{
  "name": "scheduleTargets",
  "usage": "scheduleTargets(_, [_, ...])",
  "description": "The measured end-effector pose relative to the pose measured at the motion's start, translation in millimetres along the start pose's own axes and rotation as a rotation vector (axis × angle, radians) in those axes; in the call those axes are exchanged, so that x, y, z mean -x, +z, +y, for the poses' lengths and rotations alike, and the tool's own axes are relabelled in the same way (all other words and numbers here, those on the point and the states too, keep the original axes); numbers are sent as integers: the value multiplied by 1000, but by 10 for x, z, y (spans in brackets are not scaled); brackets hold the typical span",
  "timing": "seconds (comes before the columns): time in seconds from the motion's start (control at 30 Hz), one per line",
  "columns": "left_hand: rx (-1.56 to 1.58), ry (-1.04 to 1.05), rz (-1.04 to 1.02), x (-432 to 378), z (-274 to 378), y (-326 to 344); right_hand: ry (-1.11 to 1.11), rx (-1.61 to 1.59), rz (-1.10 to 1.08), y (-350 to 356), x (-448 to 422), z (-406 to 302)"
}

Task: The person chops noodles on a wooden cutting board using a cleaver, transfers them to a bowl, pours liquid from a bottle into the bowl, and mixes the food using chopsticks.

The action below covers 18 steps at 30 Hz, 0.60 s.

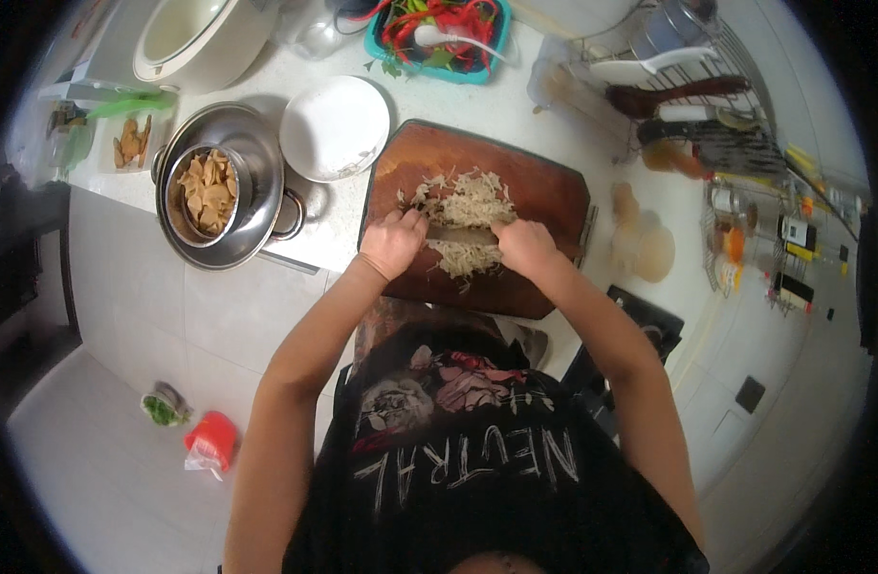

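A brown wooden cutting board lies before me with a pile of pale finely shredded food on it. A smaller heap of the same shreds lies on the near side of a kitchen knife, whose blade runs crosswise between the two heaps. My right hand is closed around the knife at its handle end. At the blade's other end, my left hand has its fingers curled onto the blade, against the edge of the pile. The fingertips are partly hidden.
Left of the board are a white plate and a steel pan holding a pot of pale brown slices. Behind stands a teal basket of red chillies with a white spoon. A rack of utensils lines the right.
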State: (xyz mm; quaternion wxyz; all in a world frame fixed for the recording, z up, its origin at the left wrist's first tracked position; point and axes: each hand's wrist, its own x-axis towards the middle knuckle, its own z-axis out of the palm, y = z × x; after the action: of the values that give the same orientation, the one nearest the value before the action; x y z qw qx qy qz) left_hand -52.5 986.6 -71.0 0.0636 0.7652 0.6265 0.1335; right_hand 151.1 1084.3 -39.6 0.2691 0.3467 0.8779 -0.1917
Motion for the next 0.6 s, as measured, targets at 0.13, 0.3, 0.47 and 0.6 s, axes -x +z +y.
scheduleTargets(0.13, [114, 15, -52, -75, -117, -153, -25, -47, -7, -335, 159, -109])
scheduleTargets(0.3, [145, 114, -10, 171, 79, -405, 14, -123, -6, -358, 679, -358])
scheduleTargets(0.47, [130, 92, -81, 339, 257, -118, 24, -95, 57, 165, 689, -274])
scheduleTargets(0.6, [125, 14, -8, 320, 303, -47, -13, -68, -25, 81, 562, -182])
